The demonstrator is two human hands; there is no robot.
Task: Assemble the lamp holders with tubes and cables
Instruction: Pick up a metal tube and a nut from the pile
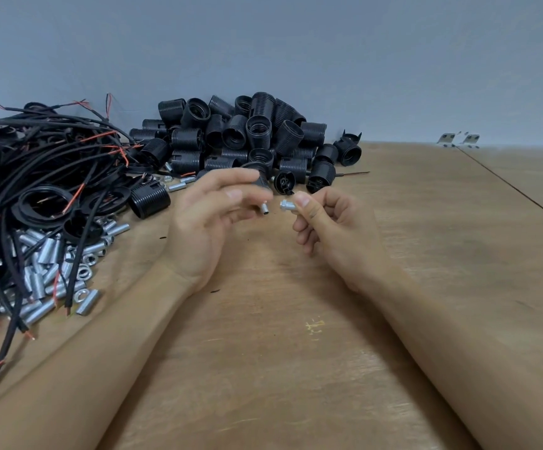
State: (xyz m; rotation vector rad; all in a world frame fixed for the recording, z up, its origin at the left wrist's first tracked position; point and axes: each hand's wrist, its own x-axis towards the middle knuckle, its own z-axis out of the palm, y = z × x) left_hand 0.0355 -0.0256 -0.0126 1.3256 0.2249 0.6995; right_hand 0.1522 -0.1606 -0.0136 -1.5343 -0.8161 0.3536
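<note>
Now left hand (205,219) pinches a tubed holder cap (261,186); right hand (325,222) pinches a metal nut (287,205).

Table (296,368): matt wood, visible grain. Lamp holders (257,131): black ribbed plastic, slight sheen. Tubes (46,254) and nuts (83,272): bright threaded metal. Cables (36,157): matt black, cloth-like sheath.

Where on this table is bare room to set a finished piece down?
The table is bare right of the right hand, out to the dark seam, and in front between the forearms. The left is crowded: cables, metal tubes and, at the back, the pile of lamp holders.
</note>
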